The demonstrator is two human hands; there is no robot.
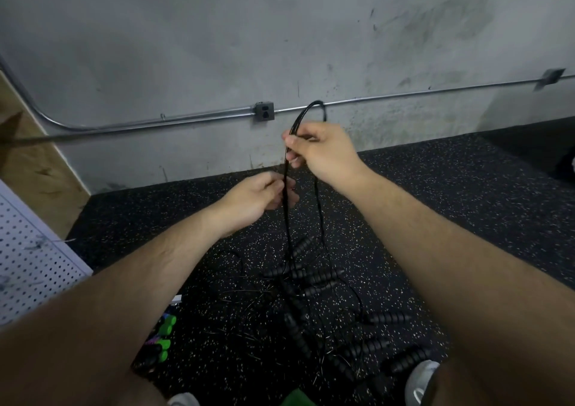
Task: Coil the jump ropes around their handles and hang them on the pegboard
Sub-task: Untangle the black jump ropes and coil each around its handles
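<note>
A black jump rope [287, 215] hangs in thin strands from my right hand [320, 150], which pinches it below a loop that arches above the knuckles. Lower and to the left, my left hand [261, 195] has its fingers curled around the same strands. Under both hands, several black ribbed handles [314, 276] and tangled black cords lie in a pile on the speckled floor. The white pegboard [34, 268] stands at the left edge.
A grey concrete wall [217, 47] with a metal conduit and an outlet box [264, 111] runs behind. Green-tipped handles [163, 334] lie at the lower left by the pegboard. My white shoes [420, 380] show at the bottom edge. A wooden panel leans at far left.
</note>
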